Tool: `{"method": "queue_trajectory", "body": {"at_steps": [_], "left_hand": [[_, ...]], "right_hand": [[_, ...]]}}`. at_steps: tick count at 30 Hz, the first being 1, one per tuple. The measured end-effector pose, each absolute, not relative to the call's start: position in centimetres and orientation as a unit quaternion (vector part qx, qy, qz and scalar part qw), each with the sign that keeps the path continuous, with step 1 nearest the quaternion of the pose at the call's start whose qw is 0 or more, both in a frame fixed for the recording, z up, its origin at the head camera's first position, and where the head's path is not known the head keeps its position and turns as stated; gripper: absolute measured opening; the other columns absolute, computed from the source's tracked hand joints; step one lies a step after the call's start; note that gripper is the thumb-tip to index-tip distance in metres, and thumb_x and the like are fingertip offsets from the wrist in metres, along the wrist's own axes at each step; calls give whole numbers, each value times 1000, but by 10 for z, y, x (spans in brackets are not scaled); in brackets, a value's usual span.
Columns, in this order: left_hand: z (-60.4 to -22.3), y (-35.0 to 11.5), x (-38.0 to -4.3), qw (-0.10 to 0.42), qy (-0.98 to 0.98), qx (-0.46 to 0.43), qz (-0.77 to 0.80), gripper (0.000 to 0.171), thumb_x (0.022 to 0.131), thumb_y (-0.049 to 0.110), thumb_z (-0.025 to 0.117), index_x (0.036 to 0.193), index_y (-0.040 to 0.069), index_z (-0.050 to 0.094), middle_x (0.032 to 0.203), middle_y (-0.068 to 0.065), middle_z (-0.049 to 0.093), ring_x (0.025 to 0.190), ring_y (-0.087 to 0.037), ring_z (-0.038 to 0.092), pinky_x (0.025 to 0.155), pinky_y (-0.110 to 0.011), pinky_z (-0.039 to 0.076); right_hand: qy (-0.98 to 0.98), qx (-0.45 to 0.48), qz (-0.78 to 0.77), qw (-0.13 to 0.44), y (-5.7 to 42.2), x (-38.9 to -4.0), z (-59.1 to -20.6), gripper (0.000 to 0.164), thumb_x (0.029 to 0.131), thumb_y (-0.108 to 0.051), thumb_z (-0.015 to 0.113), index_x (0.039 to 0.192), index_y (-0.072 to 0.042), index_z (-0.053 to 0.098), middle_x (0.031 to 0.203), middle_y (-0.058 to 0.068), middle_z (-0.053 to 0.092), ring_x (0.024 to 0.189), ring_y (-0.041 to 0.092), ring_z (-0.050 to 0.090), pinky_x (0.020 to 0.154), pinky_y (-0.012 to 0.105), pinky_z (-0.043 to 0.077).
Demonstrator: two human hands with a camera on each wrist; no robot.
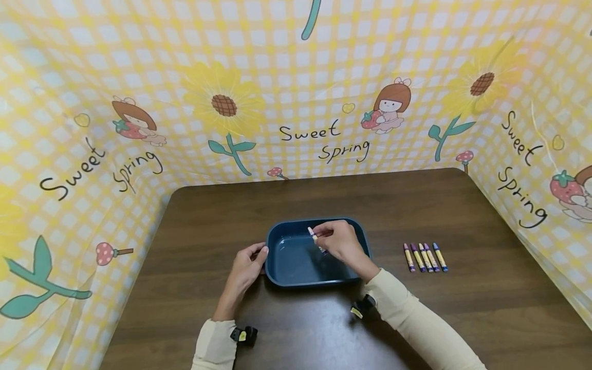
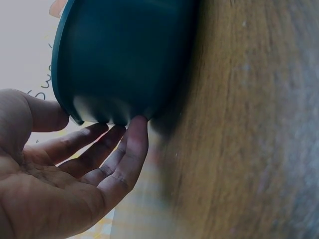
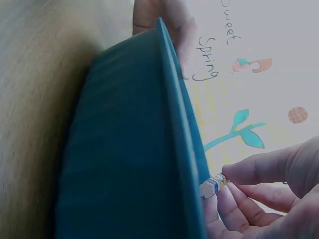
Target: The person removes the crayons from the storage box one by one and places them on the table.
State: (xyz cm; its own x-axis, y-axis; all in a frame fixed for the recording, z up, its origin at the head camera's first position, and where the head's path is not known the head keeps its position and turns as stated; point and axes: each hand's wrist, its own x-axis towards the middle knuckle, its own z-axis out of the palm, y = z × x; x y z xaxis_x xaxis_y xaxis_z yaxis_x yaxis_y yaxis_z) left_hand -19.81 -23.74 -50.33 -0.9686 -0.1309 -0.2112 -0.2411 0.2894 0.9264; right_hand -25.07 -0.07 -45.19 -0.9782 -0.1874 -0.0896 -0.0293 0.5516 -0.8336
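A dark blue rectangular plastic tray [image 1: 292, 264] stands on the table. My left hand [image 1: 247, 267] holds it at its left end, the thumb at the rim and the fingertips against the outer wall, as the left wrist view shows. Above the tray's inside, my right hand [image 1: 341, 242] pinches a crayon [image 3: 214, 185] between thumb and fingers. The crayon is tilted, one pale end [image 1: 312, 232] pointing up and away. Its wrapper looks pale with dark bands, and the fingers hide its middle.
Right of the tray, several wrapped crayons [image 1: 421, 257] lie side by side on the brown wooden table [image 1: 222, 210]. Yellow checked cloth [image 1: 277, 82] with printed flowers and lettering hangs around the table's back and sides. Each wrist wears a small black device [image 1: 244, 335].
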Motion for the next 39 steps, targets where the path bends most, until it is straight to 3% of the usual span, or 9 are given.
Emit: {"method": "queue_trajectory", "body": {"at_steps": [26,30,39], "left_hand": [[-504,-237,-201,46,800,-109,588,38,95,26,51,126,3,54,111,-17,60,82,-16,59,64,-26,55],[-504,-237,-201,47,803,-111,584,38,95,26,51,126,4,54,111,-17,60,81,-15,59,64,-26,55],[-503,-236,-202,48,803,-118,582,38,95,27,52,126,5,55,109,-18,61,77,-15,59,62,-24,54]], "right_hand": [[862,6,-505,45,98,-261,-431,24,83,-13,68,106,-6,68,101,14,68,74,13,63,70,34,56],[859,19,-510,39,115,-263,-431,27,82,-13,69,108,-4,67,103,17,68,74,10,64,65,25,55],[864,57,-499,32,155,-262,-430,30,85,-15,65,113,-4,64,109,18,66,70,5,61,55,24,52]]}}
